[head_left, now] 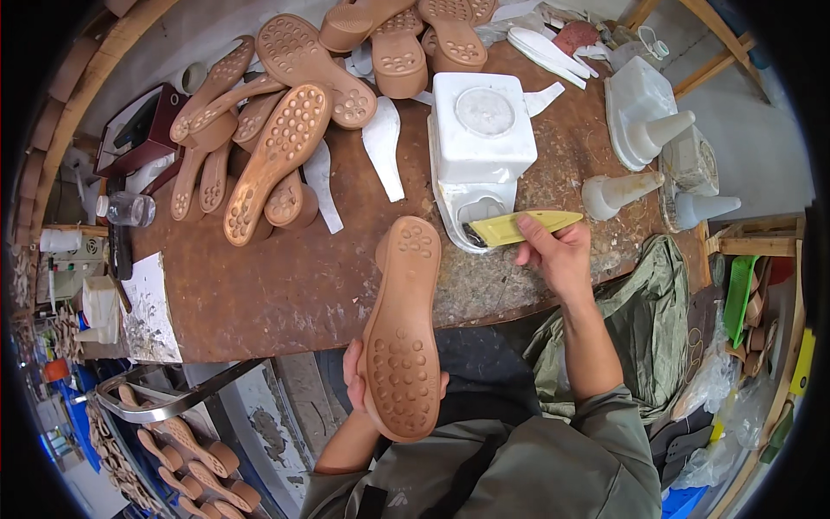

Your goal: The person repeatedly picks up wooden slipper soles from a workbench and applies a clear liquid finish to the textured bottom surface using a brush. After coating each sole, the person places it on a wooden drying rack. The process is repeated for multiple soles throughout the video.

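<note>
A tan heeled shoe sole (400,320), studded with round hollows, is gripped from below by my left hand (355,377), toe end toward me. My right hand (556,253) pinches a flat yellow-green brush (527,227) with dark bristles at its left end. Those bristles rest at the open mouth of a white plastic glue pot (481,208), whose square reservoir (486,121) rises behind. The left fingers wrap round both edges of the sole; what its other face looks like is hidden.
Several tan soles (294,130) lie heaped at the back left, with white insole-shaped pieces (383,151) among them. More white pots (640,112) and cone nozzles (618,192) stand at the right of the brown table (259,303). A rack of soles (194,450) is at lower left.
</note>
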`<state>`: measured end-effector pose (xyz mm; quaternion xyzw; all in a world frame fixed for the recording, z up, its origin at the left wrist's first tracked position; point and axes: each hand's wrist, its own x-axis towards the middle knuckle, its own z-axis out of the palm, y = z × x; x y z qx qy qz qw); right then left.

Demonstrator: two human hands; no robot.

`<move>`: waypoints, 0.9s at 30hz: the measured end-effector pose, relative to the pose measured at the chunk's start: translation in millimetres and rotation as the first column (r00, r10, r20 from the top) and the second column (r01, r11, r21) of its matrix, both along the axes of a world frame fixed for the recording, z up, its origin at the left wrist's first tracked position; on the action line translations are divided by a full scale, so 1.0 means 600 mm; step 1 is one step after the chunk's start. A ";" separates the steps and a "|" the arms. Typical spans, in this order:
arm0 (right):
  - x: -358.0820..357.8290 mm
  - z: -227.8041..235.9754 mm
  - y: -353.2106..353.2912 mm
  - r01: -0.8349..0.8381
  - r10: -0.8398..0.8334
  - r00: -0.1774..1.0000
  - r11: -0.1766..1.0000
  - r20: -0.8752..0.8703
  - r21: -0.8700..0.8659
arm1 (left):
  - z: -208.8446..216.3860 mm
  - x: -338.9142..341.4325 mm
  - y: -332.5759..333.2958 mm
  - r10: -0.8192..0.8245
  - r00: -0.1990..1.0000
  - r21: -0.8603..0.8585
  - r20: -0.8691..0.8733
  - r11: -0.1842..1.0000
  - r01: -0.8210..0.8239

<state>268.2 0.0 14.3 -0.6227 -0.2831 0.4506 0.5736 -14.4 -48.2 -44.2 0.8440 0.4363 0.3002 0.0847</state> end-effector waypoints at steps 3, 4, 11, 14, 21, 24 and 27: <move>0.005 0.041 -0.017 -0.114 0.115 0.993 0.991 0.009 -0.065 | 0.031 0.000 0.009 0.029 0.950 0.284 -0.312 0.957 0.064; -0.005 0.057 -0.026 -0.095 0.095 0.996 0.995 0.004 -0.019 | 0.032 0.004 0.016 0.036 0.960 0.384 -0.277 0.920 0.076; -0.101 0.143 -0.039 -0.011 0.020 0.999 0.969 -0.036 0.248 | 0.127 0.019 -0.008 0.881 0.210 0.800 -0.425 0.257 0.542; -0.115 0.147 -0.038 -0.017 0.025 0.999 0.939 -0.020 0.344 | 0.174 0.014 -0.025 0.991 -0.107 0.536 0.081 0.047 0.843; -0.124 0.170 -0.093 -0.169 0.090 0.976 0.888 0.198 0.428 | 0.189 -0.001 -0.036 0.925 -0.100 0.296 0.368 -0.014 0.955; -0.126 0.186 -0.107 -0.128 0.088 0.990 0.893 0.112 0.432 | 0.195 -0.005 -0.047 0.910 -0.081 0.259 0.406 -0.029 0.965; -0.115 0.202 -0.083 -0.054 0.040 0.998 0.892 0.041 0.448 | 0.204 -0.010 -0.060 0.898 -0.072 0.223 0.433 -0.029 0.974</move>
